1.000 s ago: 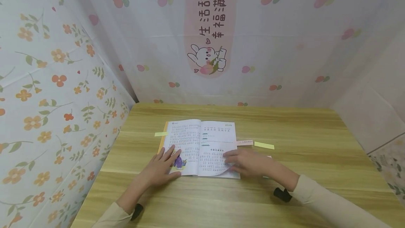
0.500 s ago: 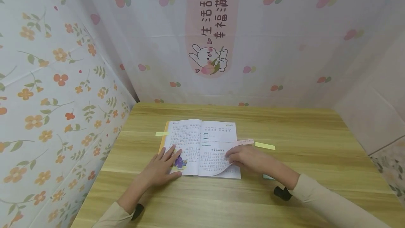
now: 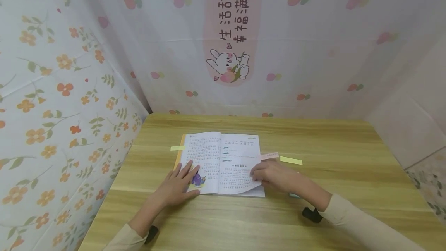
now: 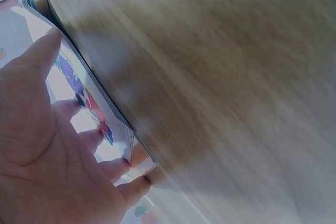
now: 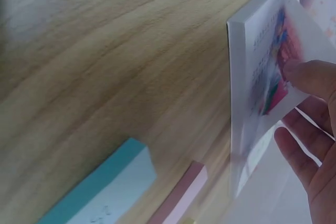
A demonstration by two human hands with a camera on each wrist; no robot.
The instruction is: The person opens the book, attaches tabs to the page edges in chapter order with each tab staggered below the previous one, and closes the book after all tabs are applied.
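An open book with printed text lies on the wooden table. My left hand rests with spread fingers on the lower left page, beside a picture of a purple figure. In the left wrist view, the thumb and fingertips of the left hand touch the page near its edge. At the book's right edge, my right hand holds the lifted right page. The right wrist view shows this page between the thumb and the fingers, with a coloured picture showing below it.
A yellow tab sticks out of the book's left side. To the right lie a pink strip and a yellow strip. A teal-edged pad and a thin pink pad lie near the right hand.
The right hand has drawn back slightly to the right and its fingers have closed in on the page edge, whose lower corner is curled up. The left hand stays in place.
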